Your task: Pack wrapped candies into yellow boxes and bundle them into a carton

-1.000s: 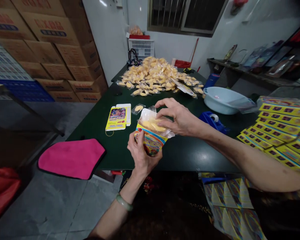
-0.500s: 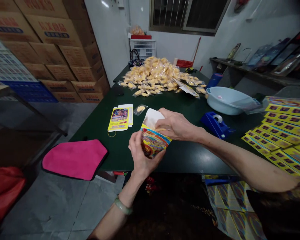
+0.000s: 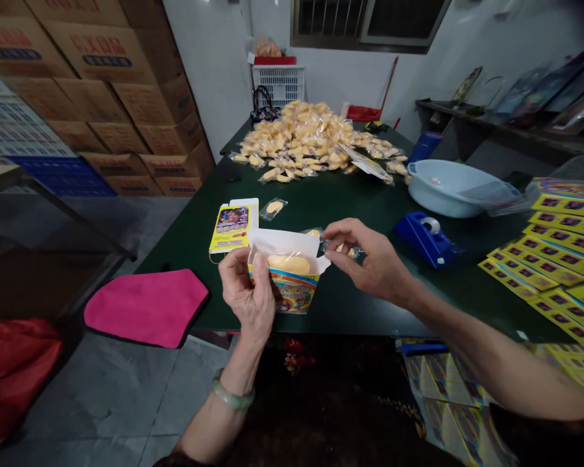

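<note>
My left hand point(image 3: 248, 295) grips the left side of a colourful printed carton box point(image 3: 294, 292), its thumb over the front wall. The box stands upright with its white top flaps raised. Inside it, near the top, lies a pale yellow piece in clear wrapping point(image 3: 289, 263). My right hand point(image 3: 365, 256) is at the box's right flap point(image 3: 323, 264), fingers bent and apart, holding nothing. Whether its fingertips touch the flap, I cannot tell. Behind the box and by my right fingers lie wrapped yellow pieces point(image 3: 349, 251), partly hidden.
A flattened yellow carton point(image 3: 233, 227) and one wrapped piece point(image 3: 274, 207) lie beyond. Further back rises a heap of wrapped pieces point(image 3: 311, 133). To the right are a blue tape dispenser point(image 3: 425, 240), a pale blue basin point(image 3: 452, 194) and yellow cartons point(image 3: 559, 253). A pink cloth point(image 3: 146, 308) overhangs the left edge.
My right hand has come out of the box top and moved right. The box now stands more upright and turned, and my left hand has shifted to its left side.
</note>
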`<control>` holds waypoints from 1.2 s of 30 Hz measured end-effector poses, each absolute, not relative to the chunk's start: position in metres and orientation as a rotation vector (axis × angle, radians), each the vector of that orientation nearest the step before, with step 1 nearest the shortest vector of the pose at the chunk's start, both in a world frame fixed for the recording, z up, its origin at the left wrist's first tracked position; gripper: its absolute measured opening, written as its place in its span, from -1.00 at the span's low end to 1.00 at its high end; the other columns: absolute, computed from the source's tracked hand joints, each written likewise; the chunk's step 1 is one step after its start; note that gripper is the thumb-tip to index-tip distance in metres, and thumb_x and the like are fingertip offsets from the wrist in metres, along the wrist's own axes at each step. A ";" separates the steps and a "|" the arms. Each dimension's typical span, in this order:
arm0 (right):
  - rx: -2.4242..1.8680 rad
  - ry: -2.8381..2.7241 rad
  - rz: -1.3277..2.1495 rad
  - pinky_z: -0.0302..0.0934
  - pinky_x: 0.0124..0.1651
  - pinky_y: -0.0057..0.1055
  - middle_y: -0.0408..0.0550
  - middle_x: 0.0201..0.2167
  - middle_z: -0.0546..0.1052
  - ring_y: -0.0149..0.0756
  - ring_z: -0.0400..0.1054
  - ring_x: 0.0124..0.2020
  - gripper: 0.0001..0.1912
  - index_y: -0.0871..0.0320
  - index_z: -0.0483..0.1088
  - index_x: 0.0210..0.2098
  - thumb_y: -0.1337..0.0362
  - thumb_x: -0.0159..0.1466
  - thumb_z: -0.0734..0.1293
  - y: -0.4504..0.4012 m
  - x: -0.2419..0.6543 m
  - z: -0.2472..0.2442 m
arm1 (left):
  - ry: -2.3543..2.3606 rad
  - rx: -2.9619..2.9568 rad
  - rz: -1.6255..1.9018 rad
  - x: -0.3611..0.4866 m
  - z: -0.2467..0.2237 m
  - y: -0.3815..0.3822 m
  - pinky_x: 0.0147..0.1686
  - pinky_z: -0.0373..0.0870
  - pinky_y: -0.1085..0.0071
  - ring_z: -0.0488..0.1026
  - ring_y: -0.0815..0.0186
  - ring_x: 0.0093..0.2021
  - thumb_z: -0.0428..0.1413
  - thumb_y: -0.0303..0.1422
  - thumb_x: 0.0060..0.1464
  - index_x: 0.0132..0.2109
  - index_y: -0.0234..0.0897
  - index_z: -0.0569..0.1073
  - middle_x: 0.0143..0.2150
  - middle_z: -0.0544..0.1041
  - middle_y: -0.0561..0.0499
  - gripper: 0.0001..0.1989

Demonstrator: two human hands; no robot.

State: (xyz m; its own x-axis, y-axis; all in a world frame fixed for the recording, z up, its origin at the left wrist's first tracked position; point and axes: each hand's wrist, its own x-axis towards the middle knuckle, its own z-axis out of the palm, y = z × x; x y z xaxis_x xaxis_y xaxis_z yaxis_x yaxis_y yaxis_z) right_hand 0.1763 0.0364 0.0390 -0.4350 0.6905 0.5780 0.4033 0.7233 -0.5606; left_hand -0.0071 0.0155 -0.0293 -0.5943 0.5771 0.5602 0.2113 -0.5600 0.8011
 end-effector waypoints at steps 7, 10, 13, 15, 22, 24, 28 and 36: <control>-0.796 -1.678 0.715 0.34 -0.38 -0.38 -0.14 -0.38 0.44 -0.40 0.41 -0.45 -0.78 0.10 0.31 -0.06 0.27 0.29 0.26 0.010 0.152 -0.003 | 1.455 1.328 2.167 -0.010 -0.029 0.016 -0.30 0.40 0.47 0.45 0.42 -0.35 0.14 -0.24 0.12 -0.25 -0.29 0.47 -0.35 0.49 0.05 -0.81; -0.884 -1.613 0.384 0.29 -0.45 -0.36 -0.12 -0.39 0.42 -0.36 0.35 -0.46 -0.85 0.07 0.35 -0.21 0.28 0.21 0.34 0.011 0.140 -0.003 | 1.445 1.353 2.160 -0.013 -0.027 0.017 -0.25 0.41 0.44 0.45 0.39 -0.33 0.14 -0.23 0.10 -0.28 -0.29 0.46 -0.36 0.48 0.05 -0.81; -0.929 -1.643 -0.109 0.33 -0.28 -0.21 -0.01 -0.30 0.43 -0.20 0.38 -0.27 -0.87 0.03 0.37 -0.25 0.37 0.21 0.31 0.004 0.129 0.005 | 1.461 1.378 2.148 -0.014 -0.027 0.015 -0.20 0.42 0.39 0.46 0.36 -0.29 0.11 -0.21 0.12 -0.28 -0.29 0.46 -0.34 0.48 0.03 -0.78; -0.884 -1.800 -0.285 0.32 -0.12 -0.13 0.06 -0.17 0.45 -0.13 0.36 -0.11 -0.74 0.02 0.36 -0.11 0.42 0.24 0.26 -0.005 0.121 0.010 | 1.456 1.383 2.130 -0.014 -0.027 0.013 -0.19 0.41 0.39 0.46 0.35 -0.27 0.09 -0.20 0.14 -0.28 -0.28 0.47 -0.32 0.49 0.01 -0.78; -1.096 -2.295 -0.472 0.20 -0.17 -0.14 0.25 -0.10 0.49 -0.07 0.31 -0.17 -0.61 0.42 0.29 0.09 0.32 0.33 0.19 -0.015 0.093 0.025 | 1.381 1.239 2.212 -0.009 -0.028 0.007 -0.41 0.35 0.52 0.39 0.46 -0.45 0.05 -0.25 0.17 -0.12 -0.27 0.38 -0.37 0.47 0.08 -0.80; -1.158 -2.360 -0.429 0.14 -0.25 -0.17 0.21 -0.15 0.50 -0.09 0.28 -0.23 -0.62 0.37 0.31 0.07 0.29 0.33 0.19 -0.012 0.092 0.030 | 1.361 1.236 2.231 -0.009 -0.029 0.005 -0.42 0.34 0.52 0.39 0.46 -0.46 0.03 -0.23 0.18 -0.05 -0.26 0.34 -0.35 0.47 0.08 -0.75; -1.168 -2.525 -0.316 0.03 -0.26 -0.21 0.11 -0.27 0.47 -0.10 0.24 -0.25 -0.76 0.22 0.41 -0.11 0.28 0.31 0.20 -0.006 0.094 0.039 | 1.504 1.281 2.226 -0.010 -0.031 0.003 -0.34 0.35 0.50 0.43 0.42 -0.33 -0.05 -0.18 0.24 -0.06 -0.25 0.38 -0.21 0.49 0.01 -0.73; -0.966 -2.597 -0.166 0.11 -0.16 -0.18 0.08 -0.25 0.49 -0.12 0.29 -0.22 -0.78 0.22 0.41 -0.15 0.28 0.28 0.22 0.010 0.101 0.037 | 1.435 1.492 2.077 -0.020 -0.028 0.006 -0.29 0.35 0.43 0.43 0.35 -0.32 -0.08 -0.17 0.25 -0.24 -0.27 0.47 -0.33 0.50 0.01 -0.68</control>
